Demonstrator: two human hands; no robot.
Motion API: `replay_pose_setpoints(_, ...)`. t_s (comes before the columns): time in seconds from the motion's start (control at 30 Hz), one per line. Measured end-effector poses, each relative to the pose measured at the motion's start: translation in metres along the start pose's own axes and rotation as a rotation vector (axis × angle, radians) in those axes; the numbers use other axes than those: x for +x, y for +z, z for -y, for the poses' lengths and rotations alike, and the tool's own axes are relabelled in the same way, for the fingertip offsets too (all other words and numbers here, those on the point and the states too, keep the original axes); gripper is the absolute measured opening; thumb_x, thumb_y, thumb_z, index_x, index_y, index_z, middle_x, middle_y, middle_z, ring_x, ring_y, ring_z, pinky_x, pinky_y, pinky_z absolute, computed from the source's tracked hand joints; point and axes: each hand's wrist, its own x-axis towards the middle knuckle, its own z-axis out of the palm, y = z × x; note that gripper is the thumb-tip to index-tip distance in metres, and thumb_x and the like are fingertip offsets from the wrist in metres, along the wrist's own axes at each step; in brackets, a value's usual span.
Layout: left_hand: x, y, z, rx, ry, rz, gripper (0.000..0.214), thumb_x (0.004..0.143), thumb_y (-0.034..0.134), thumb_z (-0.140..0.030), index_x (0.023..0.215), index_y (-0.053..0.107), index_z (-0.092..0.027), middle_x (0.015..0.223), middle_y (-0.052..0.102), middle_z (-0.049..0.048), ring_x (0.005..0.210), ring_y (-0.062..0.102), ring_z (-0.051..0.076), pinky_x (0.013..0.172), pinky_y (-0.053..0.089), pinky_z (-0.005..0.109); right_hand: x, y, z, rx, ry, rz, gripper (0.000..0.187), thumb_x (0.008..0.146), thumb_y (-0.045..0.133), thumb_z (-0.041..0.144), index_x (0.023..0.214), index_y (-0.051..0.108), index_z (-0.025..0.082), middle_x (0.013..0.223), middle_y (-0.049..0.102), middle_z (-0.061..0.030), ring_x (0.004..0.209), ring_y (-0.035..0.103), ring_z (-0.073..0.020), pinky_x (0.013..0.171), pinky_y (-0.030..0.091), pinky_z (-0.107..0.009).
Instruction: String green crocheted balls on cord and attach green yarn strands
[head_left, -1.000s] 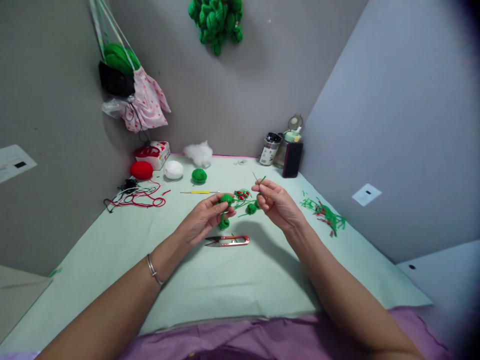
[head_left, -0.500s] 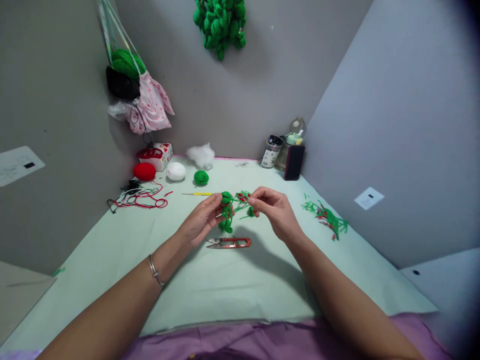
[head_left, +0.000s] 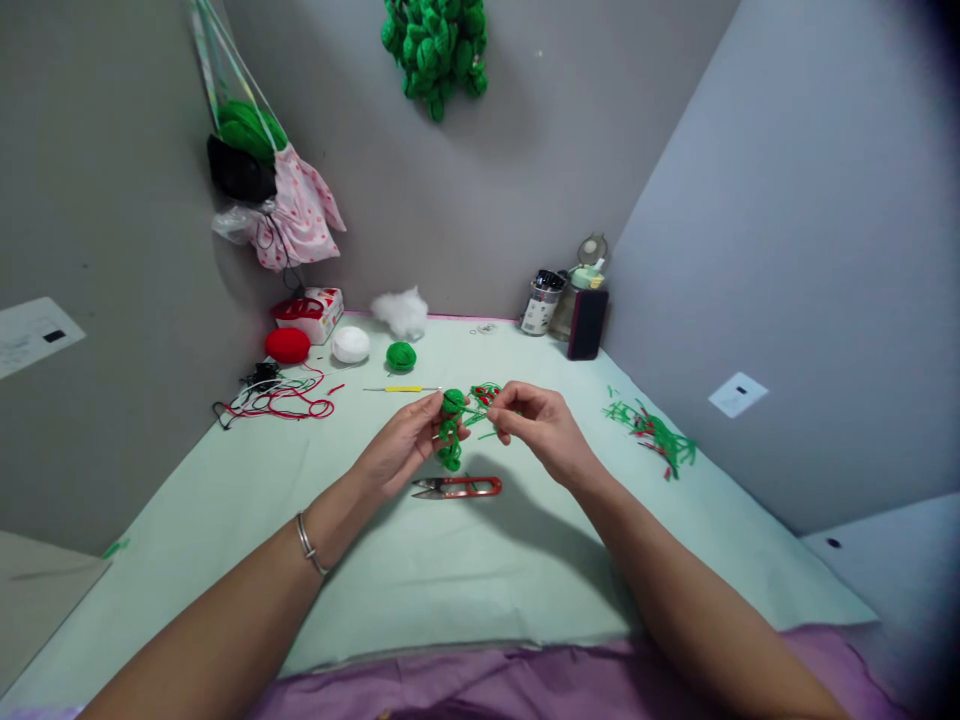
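My left hand pinches a small green crocheted piece just above the pale green table mat. My right hand is closed close beside it, fingertips pinched on a needle with green yarn that runs into the piece. More green and red crocheted bits lie on the mat just behind the hands. Red-handled thread snips lie on the mat right below both hands.
At the back left lie a red yarn ball, a white one, a green one, white stuffing, a yellow-handled crochet hook and tangled cords. Yarn scraps lie at the right. Jars and a dark phone stand in the corner.
My right hand, raised and apart with the needle a second ago, has come down and left to meet the green piece in my left hand.
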Motion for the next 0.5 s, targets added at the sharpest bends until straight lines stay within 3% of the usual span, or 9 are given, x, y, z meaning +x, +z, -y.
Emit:
replay_pose_setpoints(0.2, -0.0001, -0.0006, 0.0012, 0.026, 0.002, -0.002, 0.029, 0.083, 0.077, -0.042, 0.091, 0.07, -0.014, 0.089, 0.067, 0.0041, 0.079, 0.065, 0.014, 0.084, 0.056, 0.03, -0.0009, 0.003, 0.0035, -0.079, 0.008, -0.019, 0.019, 0.078, 0.071, 0.031, 0.069, 0.061, 0.017, 0.055, 0.054, 0.0035, 0.052, 0.047, -0.01, 0.055, 0.037, -0.026)
replay_pose_setpoints(0.5, -0.0004, -0.0009, 0.0014, 0.125, 0.06, -0.065, 0.032, 0.08, 0.079, -0.044, 0.09, 0.067, -0.016, 0.088, 0.065, 0.0016, 0.078, 0.064, 0.013, 0.078, 0.052, 0.025, -0.0014, 0.0025, 0.0056, -0.164, 0.01, 0.01, 0.02, 0.081, 0.068, 0.032, 0.07, 0.061, 0.017, 0.055, 0.054, 0.0033, 0.051, 0.048, -0.01, 0.054, 0.038, -0.026)
